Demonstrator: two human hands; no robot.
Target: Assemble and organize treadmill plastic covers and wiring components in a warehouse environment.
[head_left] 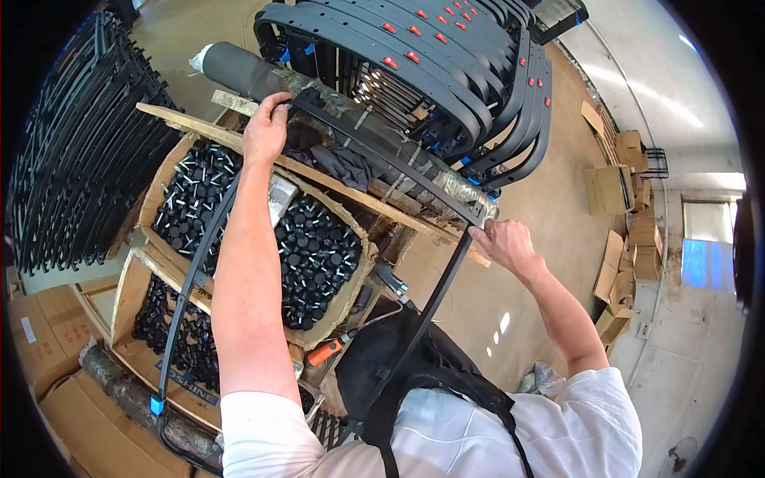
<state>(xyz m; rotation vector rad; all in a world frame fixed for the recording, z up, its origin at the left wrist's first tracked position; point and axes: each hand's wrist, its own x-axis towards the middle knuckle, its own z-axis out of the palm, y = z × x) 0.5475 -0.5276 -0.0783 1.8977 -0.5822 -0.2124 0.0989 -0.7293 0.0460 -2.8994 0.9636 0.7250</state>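
A black metal tube frame lies across a wrapped, padded beam. Its two long sides run back toward my body, and a blue clip sits on the left one. My left hand is closed on the frame by its far left corner. At the right corner, my right hand grips the same frame with bent fingers. Below my arms are cardboard boxes of black-headed bolts and small black parts. A tool with an orange handle lies beside the boxes.
Beyond the beam stands a row of curved black frames with red and blue pieces. Many black metal parts are stacked at the left. Cardboard cartons line the right wall. Dark cloth lies behind the bolt boxes.
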